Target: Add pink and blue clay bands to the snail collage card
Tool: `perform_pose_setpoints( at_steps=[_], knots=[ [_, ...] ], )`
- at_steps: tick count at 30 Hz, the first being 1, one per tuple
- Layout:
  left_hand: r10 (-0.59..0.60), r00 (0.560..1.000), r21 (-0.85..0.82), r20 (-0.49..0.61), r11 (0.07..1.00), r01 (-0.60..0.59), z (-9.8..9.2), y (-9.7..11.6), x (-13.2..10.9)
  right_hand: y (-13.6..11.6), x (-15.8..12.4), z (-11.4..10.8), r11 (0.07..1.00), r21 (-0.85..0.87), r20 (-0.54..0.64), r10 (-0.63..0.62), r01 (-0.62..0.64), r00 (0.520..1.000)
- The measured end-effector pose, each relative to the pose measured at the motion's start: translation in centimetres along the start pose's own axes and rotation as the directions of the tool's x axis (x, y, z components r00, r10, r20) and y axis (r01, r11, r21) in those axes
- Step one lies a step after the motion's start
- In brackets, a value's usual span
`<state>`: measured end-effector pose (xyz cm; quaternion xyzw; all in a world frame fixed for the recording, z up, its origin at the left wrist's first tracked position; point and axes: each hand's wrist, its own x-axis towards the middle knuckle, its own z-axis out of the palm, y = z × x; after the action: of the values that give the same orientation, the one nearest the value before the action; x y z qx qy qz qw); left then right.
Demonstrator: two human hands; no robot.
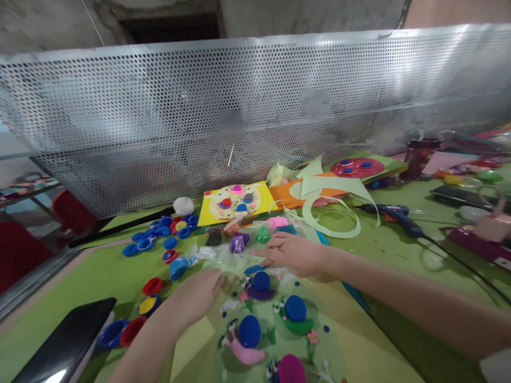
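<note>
- Work piece: the green disc (327,351) lies directly in front of the person, its near edge cut off by the frame.
- Left hand (199,292): bent inward at the disc's upper left edge; fingertips are mostly hidden; whether it grips anything cannot be told.
- Right hand (289,252): reaches across the disc's far edge, palm down, fingers loosely bent; no held item shows, but the undersides are hidden, so a grasp cannot be ruled out.
- Done: the purple snail (261,292), green snail (299,322) and pink snail (245,346) each carry a blue cap; a pink flower (313,336) is in place.
- Left, by judgement: the decoration looks well advanced; the blue piece (254,269) near the right fingers bears no cap and may be incomplete; the magenta cap (291,368) is cropped, so its state cannot be told.
- Supplies: the purple packet (239,242) lies beyond the disc; loose caps (153,286) lie to the left; the glue gun (399,215) lies to the right.
</note>
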<state>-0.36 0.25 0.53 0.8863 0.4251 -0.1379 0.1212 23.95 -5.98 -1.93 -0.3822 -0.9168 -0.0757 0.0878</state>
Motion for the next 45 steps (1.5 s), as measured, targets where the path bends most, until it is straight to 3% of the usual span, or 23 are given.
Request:
perform_pose_setpoints(
  at_steps=[13,18,34,41,45],
  knots=[
    [-0.004,1.000,0.018,0.005,1.000,0.004,0.1,0.0,0.2,0.0,-0.1,-0.1,0.995,0.090,-0.024,0.047,-0.044,0.999],
    [-0.015,1.000,0.019,0.008,1.000,0.015,-0.1,0.3,0.0,-0.7,0.4,0.0,0.993,0.119,0.052,0.017,-0.023,0.998],
    [0.010,1.000,0.017,-0.002,1.000,-0.010,-0.1,0.2,-0.2,-0.7,0.2,-0.7,1.000,-0.023,0.078,-0.001,0.003,0.997],
    [0.015,1.000,0.041,-0.013,0.999,-0.014,0.0,0.0,-0.1,0.3,-0.4,-0.3,0.998,-0.036,0.054,-0.042,0.044,0.998],
    [0.016,1.000,0.050,-0.016,0.999,-0.015,0.0,0.0,-0.1,0.6,-0.6,-0.1,0.999,0.048,0.010,0.007,-0.008,1.000]
  ],
)
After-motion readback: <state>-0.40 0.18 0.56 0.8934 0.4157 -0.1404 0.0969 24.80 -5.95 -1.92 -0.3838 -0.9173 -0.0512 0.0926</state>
